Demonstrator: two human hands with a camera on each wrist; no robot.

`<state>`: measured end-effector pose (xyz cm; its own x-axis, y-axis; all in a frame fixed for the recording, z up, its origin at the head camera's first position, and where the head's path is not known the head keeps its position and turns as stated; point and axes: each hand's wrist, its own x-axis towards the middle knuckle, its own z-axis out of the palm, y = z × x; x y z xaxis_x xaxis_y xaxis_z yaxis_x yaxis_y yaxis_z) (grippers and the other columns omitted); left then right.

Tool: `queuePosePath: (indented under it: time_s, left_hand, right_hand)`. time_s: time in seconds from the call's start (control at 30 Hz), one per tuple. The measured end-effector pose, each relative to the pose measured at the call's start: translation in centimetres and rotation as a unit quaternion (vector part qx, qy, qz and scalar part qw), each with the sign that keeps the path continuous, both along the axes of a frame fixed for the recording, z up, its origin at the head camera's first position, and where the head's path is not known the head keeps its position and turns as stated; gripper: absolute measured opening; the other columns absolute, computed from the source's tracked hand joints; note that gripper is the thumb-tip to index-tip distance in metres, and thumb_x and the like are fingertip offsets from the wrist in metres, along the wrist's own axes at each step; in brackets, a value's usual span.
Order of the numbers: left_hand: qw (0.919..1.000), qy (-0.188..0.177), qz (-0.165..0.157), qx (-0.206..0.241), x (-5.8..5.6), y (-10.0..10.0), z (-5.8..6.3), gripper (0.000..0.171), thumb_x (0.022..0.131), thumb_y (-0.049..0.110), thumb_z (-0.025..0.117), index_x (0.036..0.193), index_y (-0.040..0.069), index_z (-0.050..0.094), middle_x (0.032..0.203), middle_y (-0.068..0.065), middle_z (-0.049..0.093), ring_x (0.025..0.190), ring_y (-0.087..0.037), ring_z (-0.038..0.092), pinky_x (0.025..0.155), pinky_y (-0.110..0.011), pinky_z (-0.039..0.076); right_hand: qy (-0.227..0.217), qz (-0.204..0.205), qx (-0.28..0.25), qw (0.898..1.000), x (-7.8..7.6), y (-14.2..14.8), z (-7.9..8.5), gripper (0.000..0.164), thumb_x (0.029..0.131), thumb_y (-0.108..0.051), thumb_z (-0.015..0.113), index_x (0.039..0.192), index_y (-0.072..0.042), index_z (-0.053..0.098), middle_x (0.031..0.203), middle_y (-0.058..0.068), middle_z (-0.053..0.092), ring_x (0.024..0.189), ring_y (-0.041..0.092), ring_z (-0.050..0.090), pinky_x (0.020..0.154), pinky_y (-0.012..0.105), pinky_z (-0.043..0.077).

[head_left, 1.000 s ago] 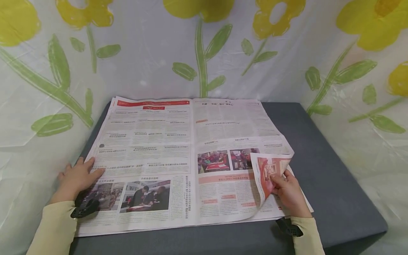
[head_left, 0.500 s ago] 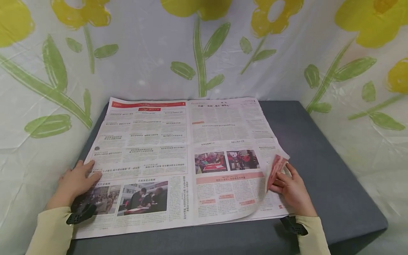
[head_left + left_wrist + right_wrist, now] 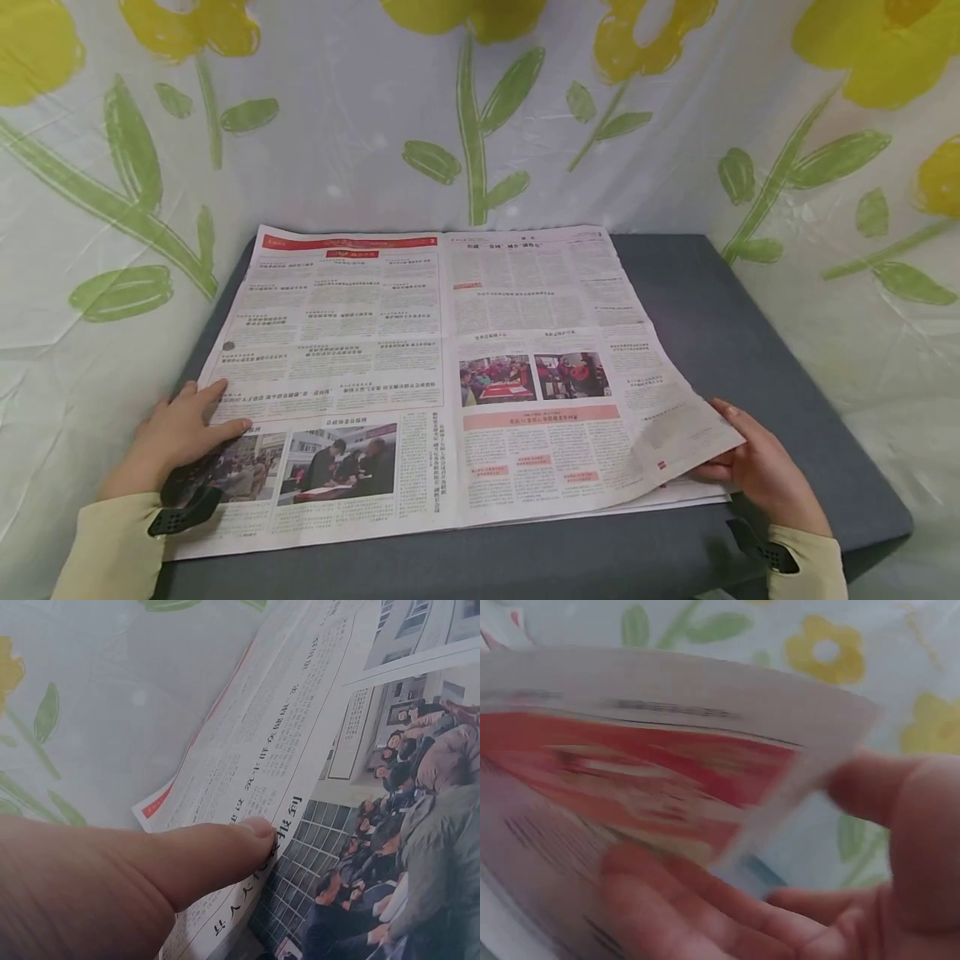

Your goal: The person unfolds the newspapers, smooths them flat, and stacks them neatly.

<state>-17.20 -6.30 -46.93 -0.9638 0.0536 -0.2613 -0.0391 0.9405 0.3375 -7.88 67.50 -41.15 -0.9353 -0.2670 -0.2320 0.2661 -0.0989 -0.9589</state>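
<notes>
An open newspaper lies spread on the grey table, showing a two-page spread with print and photos. On its left page rests my left hand, fingers spread near the edge; the left wrist view shows the thumb on the print above a photo. At the right page's near corner is my right hand, its fingers partly hidden beneath the raised corner. In the right wrist view, the thumb meets the page edge, well apart from the other fingers. A red picture shows on the page's underside; this view is blurred.
The grey tabletop extends to the right of the newspaper and along its front. More sheets lie under the raised corner. A white curtain with yellow flowers and green leaves surrounds the table's back and sides.
My right hand has moved right and slightly nearer. The page corner, folded over leftward before, has swung back out to the right. My left hand stays about where it was.
</notes>
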Motion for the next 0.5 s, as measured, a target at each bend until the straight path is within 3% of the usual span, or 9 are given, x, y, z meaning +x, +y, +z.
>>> queuePosePath:
  time_s: [0.03, 0.1, 0.23, 0.3, 0.5]
  left_hand:
    - [1.0, 0.001, 0.0, 0.0, 0.01, 0.01, -0.01, 0.096, 0.091, 0.05, 0.068, 0.149, -0.015, 0.029, 0.145, -0.056, 0.019, 0.126, -0.084, 0.019, 0.098, -0.088, 0.023]
    - [1.0, 0.003, 0.002, 0.001, 0.01, 0.01, -0.07, 0.096, 0.09, 0.049, 0.069, 0.149, -0.015, 0.029, 0.145, -0.056, 0.019, 0.125, -0.083, 0.019, 0.098, -0.087, 0.023]
    - [1.0, 0.0, 0.006, 0.002, -0.04, -0.06, -0.26, 0.096, 0.09, 0.049, 0.07, 0.15, -0.014, 0.028, 0.146, -0.055, 0.018, 0.126, -0.084, 0.017, 0.099, -0.088, 0.022]
    - [1.0, -0.001, 0.008, 0.001, -0.04, -0.1, -0.33, 0.096, 0.09, 0.049, 0.069, 0.15, -0.013, 0.029, 0.145, -0.056, 0.018, 0.126, -0.084, 0.017, 0.099, -0.088, 0.021]
    - [1.0, 0.002, 0.007, -0.001, -0.06, -0.18, -0.66, 0.095, 0.091, 0.051, 0.068, 0.15, -0.013, 0.029, 0.146, -0.056, 0.018, 0.126, -0.084, 0.017, 0.098, -0.088, 0.022]
  right_hand:
    - [-0.015, -0.024, 0.046, 0.999, 0.18, 0.27, 0.03, 0.033, 0.114, -0.027, 0.028, 0.14, -0.031, 0.047, 0.111, -0.012, 0.076, 0.096, 0.013, 0.076, 0.079, 0.036, 0.063]
    - [-0.045, -0.066, 0.136, 0.988, 0.48, 0.64, -0.01, 0.04, 0.112, -0.021, 0.037, 0.152, -0.025, 0.033, 0.103, -0.013, 0.073, 0.089, 0.01, 0.074, 0.074, 0.035, 0.062]
    - [-0.085, -0.1, 0.293, 0.947, 0.77, 0.81, -0.26, 0.074, 0.104, -0.01, 0.053, 0.161, 0.003, 0.008, 0.09, -0.012, 0.072, 0.077, 0.007, 0.07, 0.068, 0.033, 0.061]
    - [-0.087, -0.105, 0.352, 0.926, 0.73, 0.68, -0.43, 0.077, 0.1, -0.007, 0.058, 0.159, 0.01, 0.01, 0.085, -0.007, 0.074, 0.073, 0.007, 0.069, 0.066, 0.031, 0.061]
    - [-0.088, -0.108, 0.473, 0.87, 0.38, -0.11, -0.34, 0.08, 0.094, -0.012, 0.069, 0.154, 0.013, 0.023, 0.082, 0.007, 0.076, 0.066, 0.012, 0.068, 0.059, 0.032, 0.057]
